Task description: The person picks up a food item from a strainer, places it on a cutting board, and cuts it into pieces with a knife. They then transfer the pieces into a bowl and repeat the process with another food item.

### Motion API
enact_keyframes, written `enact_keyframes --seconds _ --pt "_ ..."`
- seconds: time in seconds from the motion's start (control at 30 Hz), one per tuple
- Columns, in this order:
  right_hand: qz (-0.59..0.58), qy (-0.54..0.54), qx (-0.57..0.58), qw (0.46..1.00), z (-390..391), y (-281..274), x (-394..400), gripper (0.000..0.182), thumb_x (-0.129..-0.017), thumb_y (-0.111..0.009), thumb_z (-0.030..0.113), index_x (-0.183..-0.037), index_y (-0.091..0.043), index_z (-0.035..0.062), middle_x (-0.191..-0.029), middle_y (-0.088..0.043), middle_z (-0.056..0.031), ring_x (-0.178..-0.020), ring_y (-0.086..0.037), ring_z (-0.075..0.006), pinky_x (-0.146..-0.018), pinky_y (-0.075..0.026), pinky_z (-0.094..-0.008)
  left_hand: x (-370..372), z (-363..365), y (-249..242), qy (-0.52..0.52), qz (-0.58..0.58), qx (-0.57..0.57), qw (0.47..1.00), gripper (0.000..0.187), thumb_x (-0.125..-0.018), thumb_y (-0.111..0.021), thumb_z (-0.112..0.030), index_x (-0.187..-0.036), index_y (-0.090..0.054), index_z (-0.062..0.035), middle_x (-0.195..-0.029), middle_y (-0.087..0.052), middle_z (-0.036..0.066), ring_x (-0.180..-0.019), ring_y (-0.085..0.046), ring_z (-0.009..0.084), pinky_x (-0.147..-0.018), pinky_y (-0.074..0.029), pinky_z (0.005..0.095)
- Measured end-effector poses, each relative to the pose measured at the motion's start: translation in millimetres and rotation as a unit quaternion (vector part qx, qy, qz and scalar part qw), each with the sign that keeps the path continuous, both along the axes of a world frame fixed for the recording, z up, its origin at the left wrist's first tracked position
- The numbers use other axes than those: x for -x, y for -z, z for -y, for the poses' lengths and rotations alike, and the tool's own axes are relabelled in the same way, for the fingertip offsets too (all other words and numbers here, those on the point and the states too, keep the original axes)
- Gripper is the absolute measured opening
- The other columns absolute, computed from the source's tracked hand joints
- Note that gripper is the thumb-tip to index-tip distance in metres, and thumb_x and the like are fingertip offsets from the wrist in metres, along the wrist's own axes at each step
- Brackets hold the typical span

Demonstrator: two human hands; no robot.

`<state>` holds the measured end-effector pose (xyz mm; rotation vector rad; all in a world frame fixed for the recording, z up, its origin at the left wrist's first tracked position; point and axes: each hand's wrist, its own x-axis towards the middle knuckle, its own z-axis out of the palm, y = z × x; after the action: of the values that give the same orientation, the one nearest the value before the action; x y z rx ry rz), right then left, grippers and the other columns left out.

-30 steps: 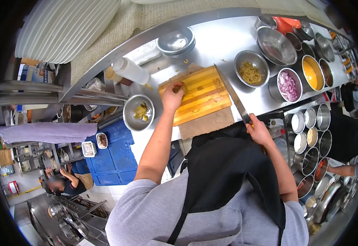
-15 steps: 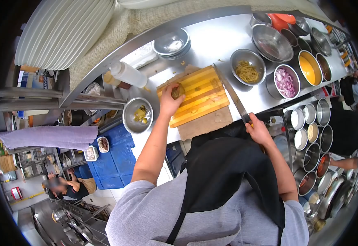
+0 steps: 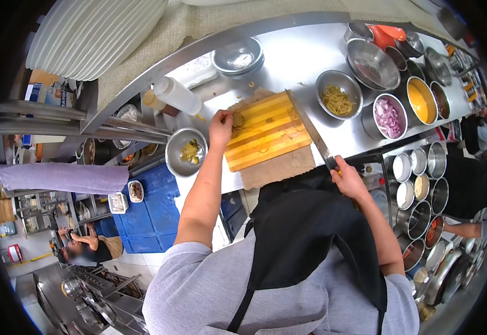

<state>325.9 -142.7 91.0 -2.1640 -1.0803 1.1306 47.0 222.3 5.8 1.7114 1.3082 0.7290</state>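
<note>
At the left edge of the yellow striped cutting board [image 3: 266, 139], my left hand [image 3: 220, 130] has its fingers closed at a small greenish-brown piece of food [image 3: 237, 119], partly hidden by the fingertips. My right hand [image 3: 348, 177] is wrapped round the handle of a long kitchen knife [image 3: 312, 132], whose blade lies along the board's right side, tip pointing away from me. Left of the board stands a steel bowl [image 3: 172, 159] with yellow-green pieces [image 3: 190, 151] in it. A second steel bowl [image 3: 325, 84] on the right holds thin greenish strips [image 3: 337, 100].
Brown cardboard [image 3: 288, 168] lies under the board. Squeeze bottles [image 3: 177, 96] and stacked bowls [image 3: 238, 58] stand behind. To the right are pots of chopped purple onion [image 3: 388, 118] and orange liquid [image 3: 421, 100]. One person [image 3: 90, 248] is at the far left; another's arm [image 3: 464, 230] reaches in at right.
My left hand has moved left from over the board to its left edge, towards the bowl of yellow-green pieces. My right hand still holds the knife in nearly the same place.
</note>
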Motion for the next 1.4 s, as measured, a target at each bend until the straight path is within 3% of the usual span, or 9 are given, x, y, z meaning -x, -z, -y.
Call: enact_keyframes --seconds 0.07,0.2,0.27,0.33,0.37,0.43,0.57,1.0,1.4 --pt "0.000 -0.003 -0.001 1.000 1 -4 2 0.039 -0.099 -0.060 0.017 -0.133 -0.047 0.0019 -0.100 -0.069 -0.0317 -0.099 -0.065 -0.0523 -0.085 -0.050 -0.0549 -1 -3 -18 0.112 0.100 0.157 0.976 0.025 -0.092 -0.069 -0.016 -0.114 -0.072 -0.0049 -0.089 -0.069 0.003 -0.076 -0.061 0.0107 -0.067 -0.049 0.0281" --pt "-0.008 -0.031 0.000 0.999 3 -11 3 0.036 -0.099 -0.059 0.016 -0.130 -0.045 0.0019 -0.099 -0.067 -0.0331 -0.099 -0.063 -0.0537 -0.083 -0.048 -0.0573 -37 16 -79 0.393 -0.097 0.133 0.905 0.029 -0.090 -0.075 -0.019 -0.115 -0.073 -0.0037 -0.097 -0.073 0.006 -0.080 -0.065 0.0158 -0.071 -0.052 0.0301" --pt "-0.002 -0.042 0.011 0.999 2 -11 3 0.034 -0.100 -0.057 0.016 -0.129 -0.046 0.0023 -0.099 -0.067 -0.0331 -0.100 -0.063 -0.0538 -0.083 -0.048 -0.0579 -54 22 -59 0.416 -0.108 0.078 0.899 0.030 -0.089 -0.077 -0.024 -0.111 -0.073 -0.0033 -0.108 -0.073 0.011 -0.090 -0.066 0.0206 -0.080 -0.053 0.0342" --pt "0.037 -0.065 0.010 0.997 -1 -14 7 0.028 -0.100 -0.059 0.013 -0.123 -0.048 0.0031 -0.090 -0.070 -0.0252 -0.089 -0.069 -0.0461 -0.078 -0.052 -0.0509 -71 35 -69 0.320 -0.195 0.114 0.920 0.030 -0.087 -0.079 -0.028 -0.106 -0.074 -0.0058 -0.112 -0.070 0.014 -0.106 -0.067 0.0332 -0.095 -0.052 0.0425" --pt "0.044 -0.072 0.019 0.996 -2 -17 7 0.029 -0.100 -0.059 0.014 -0.124 -0.048 0.0043 -0.094 -0.070 -0.0271 -0.095 -0.066 -0.0506 -0.079 -0.050 -0.0545 -70 43 -64 0.324 -0.195 0.115 0.919 0.030 -0.087 -0.079 -0.028 -0.106 -0.074 -0.0058 -0.112 -0.070 0.014 -0.106 -0.067 0.0332 -0.095 -0.052 0.0425" --pt "0.052 -0.080 0.024 0.995 -3 -22 8 0.029 -0.100 -0.058 0.014 -0.125 -0.048 0.0050 -0.095 -0.070 -0.0281 -0.096 -0.065 -0.0511 -0.080 -0.049 -0.0559 -58 67 -48 0.255 -0.158 -0.181 0.937 0.028 -0.087 -0.078 -0.030 -0.104 -0.074 -0.0080 -0.116 -0.065 0.015 -0.110 -0.062 0.0371 -0.095 -0.051 0.0463" --pt "0.074 -0.107 0.037 0.991 -3 -24 10 0.029 -0.099 -0.058 0.015 -0.124 -0.047 0.0051 -0.094 -0.069 -0.0288 -0.095 -0.064 -0.0512 -0.079 -0.047 -0.0593 -36 105 -19 0.175 -0.152 -0.265 0.936 0.024 -0.085 -0.079 -0.028 -0.100 -0.073 -0.0104 -0.118 -0.062 0.015 -0.107 -0.058 0.0380 -0.093 -0.050 0.0485" --pt "0.097 -0.197 0.020 0.975 -14 -41 32 0.022 -0.098 -0.052 0.012 -0.118 -0.050 0.0048 -0.094 -0.070 -0.0230 -0.088 -0.068 -0.0476 -0.077 -0.052 -0.0593 -26 126 -25 0.085 -0.127 -0.331 0.931 0.036 -0.072 -0.085 -0.019 -0.104 -0.070 -0.0100 -0.118 -0.059 0.014 -0.115 -0.053 0.0372 -0.099 -0.046 0.0466" --pt "0.109 -0.219 0.053 0.968 -16 -41 47 0.038 -0.096 -0.047 0.008 -0.134 -0.049 0.0055 -0.101 -0.066 -0.0256 -0.083 -0.069 -0.0474 -0.076 -0.055 -0.0573 -28 125 6 0.063 -0.082 -0.292 0.951 0.038 -0.073 -0.084 -0.017 -0.106 -0.067 -0.0081 -0.115 -0.059 0.016 -0.108 -0.053 0.0381 -0.094 -0.045 0.0469"
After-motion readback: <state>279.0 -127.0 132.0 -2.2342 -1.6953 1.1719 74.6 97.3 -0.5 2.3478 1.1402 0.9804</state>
